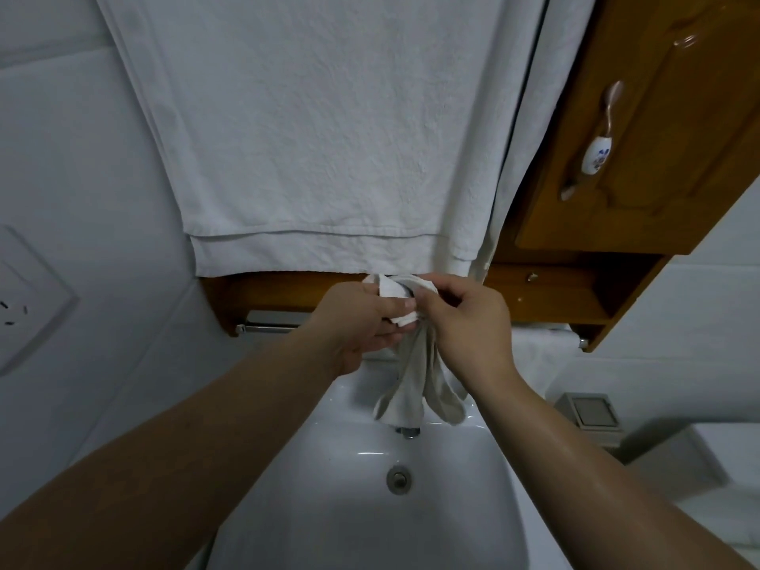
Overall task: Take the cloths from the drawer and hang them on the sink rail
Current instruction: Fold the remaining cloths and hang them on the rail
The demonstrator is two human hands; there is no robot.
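Observation:
A small pale cloth (415, 384) hangs bunched between both hands above the white sink (329, 508). My left hand (362, 322) pinches its upper white corner with thumb and fingers. My right hand (464, 322) grips the cloth's top from the right, so the rest dangles down over the tap (407, 431). A metal rail (267, 322) runs under the wooden shelf just behind my hands; its middle is hidden by them. Another white cloth (538, 351) hangs on the rail's right part.
A big white towel (312, 137) hangs down over the wall above the shelf. A wooden cabinet (658, 137) with a ceramic handle (598, 154) stands at upper right. A wall socket (24, 298) is at left. A grey lidded box (588, 413) sits right of the sink.

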